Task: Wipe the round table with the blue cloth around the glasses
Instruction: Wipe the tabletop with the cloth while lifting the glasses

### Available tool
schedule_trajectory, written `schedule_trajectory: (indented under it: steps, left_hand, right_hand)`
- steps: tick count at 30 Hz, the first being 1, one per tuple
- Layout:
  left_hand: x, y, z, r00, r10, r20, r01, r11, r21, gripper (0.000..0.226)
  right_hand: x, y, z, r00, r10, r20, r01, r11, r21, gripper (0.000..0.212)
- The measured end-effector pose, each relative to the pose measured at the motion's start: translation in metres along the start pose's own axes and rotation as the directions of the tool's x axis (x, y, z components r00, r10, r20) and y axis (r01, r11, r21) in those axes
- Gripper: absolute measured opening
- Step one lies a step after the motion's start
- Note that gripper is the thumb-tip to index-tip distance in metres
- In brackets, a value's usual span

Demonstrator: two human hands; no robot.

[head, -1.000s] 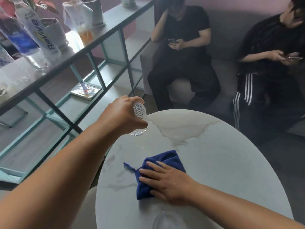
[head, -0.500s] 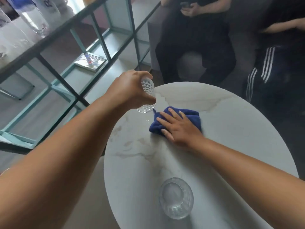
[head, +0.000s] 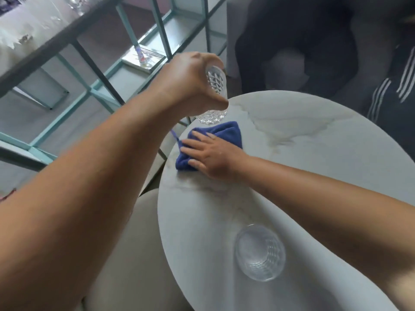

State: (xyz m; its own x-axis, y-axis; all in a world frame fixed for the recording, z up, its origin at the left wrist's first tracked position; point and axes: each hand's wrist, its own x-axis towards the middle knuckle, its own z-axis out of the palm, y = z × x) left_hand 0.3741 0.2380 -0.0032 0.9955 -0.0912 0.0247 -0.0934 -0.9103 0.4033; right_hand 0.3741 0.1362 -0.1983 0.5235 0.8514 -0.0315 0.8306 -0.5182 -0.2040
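Pressing flat on the blue cloth (head: 215, 133), the right hand (head: 213, 157) lies palm down with its fingers spread and extended, gripping nothing, at the far left edge of the round table (head: 314, 158). The cloth is bunched under the palm and fingers; its folded far part shows beyond the fingertips, and a thin blue loop or tag sticks out past the table's left rim. The left hand (head: 193, 81) is closed around a cut-pattern glass (head: 214, 95) and holds it in the air, clear of the table, above the table's far left edge and just above the cloth. The fingers wrap the glass's upper part, so only its diamond-cut side and thick base show below the hand. A second glass (head: 260, 252) stands upright on the table at the near side, well apart from the cloth, just beside the right forearm. The tabletop is pale marble with grey veining, and a darker tan stain shows on the far part, beyond the cloth. Left of the table stands a teal metal shelf frame (head: 125, 70). Beyond the table's far rim sit two people in dark clothing, one in trousers with white side stripes (head: 381, 95).
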Motion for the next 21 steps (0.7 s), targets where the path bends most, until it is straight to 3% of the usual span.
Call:
schedule_trajectory:
  steps: [4,9,14,17,21]
  left_hand:
    - [0.000,0.001,-0.002,1.000,0.007,-0.016,-0.007,1.000,0.015,0.067]
    - [-0.003,0.003,0.004,0.999,0.018,0.039,-0.019,1.000,0.021,0.072]
    - [-0.004,0.003,0.017,0.995,0.011,0.102,-0.016,0.999,0.047,0.075]
    - [-0.006,0.001,0.025,0.993,-0.012,0.115,0.004,0.998,0.068,0.074]
    - [-0.013,0.000,0.032,0.992,-0.022,0.127,0.014,0.998,0.063,0.076]
  right_hand:
    - [-0.011,-0.032,0.012,0.945,-0.324,-0.052,0.323,0.946,-0.034,0.045]
    - [-0.037,-0.039,0.015,0.898,-0.439,-0.024,0.439,0.898,-0.005,0.042]
    - [-0.080,-0.017,0.009,0.937,-0.349,-0.014,0.350,0.936,0.045,0.041]
    - [-0.106,0.002,0.008,0.978,-0.207,-0.009,0.207,0.976,0.073,0.042]
    - [-0.131,0.039,0.003,0.998,-0.011,-0.063,0.009,1.000,-0.030,0.043]
